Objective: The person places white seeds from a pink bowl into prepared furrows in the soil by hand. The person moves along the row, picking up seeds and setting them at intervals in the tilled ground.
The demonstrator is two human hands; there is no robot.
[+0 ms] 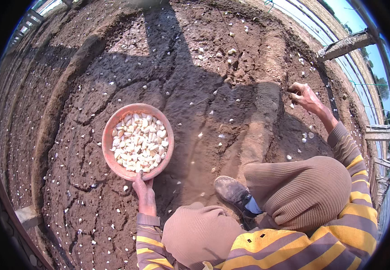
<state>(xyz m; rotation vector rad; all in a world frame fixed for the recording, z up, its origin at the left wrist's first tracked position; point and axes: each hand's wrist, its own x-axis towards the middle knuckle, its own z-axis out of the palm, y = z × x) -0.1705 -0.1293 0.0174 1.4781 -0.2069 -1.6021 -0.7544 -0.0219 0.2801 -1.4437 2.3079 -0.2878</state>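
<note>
A round terracotta-coloured bowl (107,146), filled with peeled-looking garlic cloves (140,143), is held level above the soil at centre left. My left hand (145,191) grips its near rim, with the thumb over the edge and the other fingers hidden beneath. Out to the right, beyond the low earth ridge, my right hand (306,96) is held close to the ground. Its fingers are curled together in a pinch; whatever they hold, if anything, is too small to make out. A loose white clove (292,106) lies just below those fingertips.
Cracked brown soil (195,175) is dotted with many white cloves. One earth ridge (263,112) runs between my hands, another (51,121) curves along the left. My bent knees and a dark shoe (233,191) are close by. Posts (348,46) stand along the right edge.
</note>
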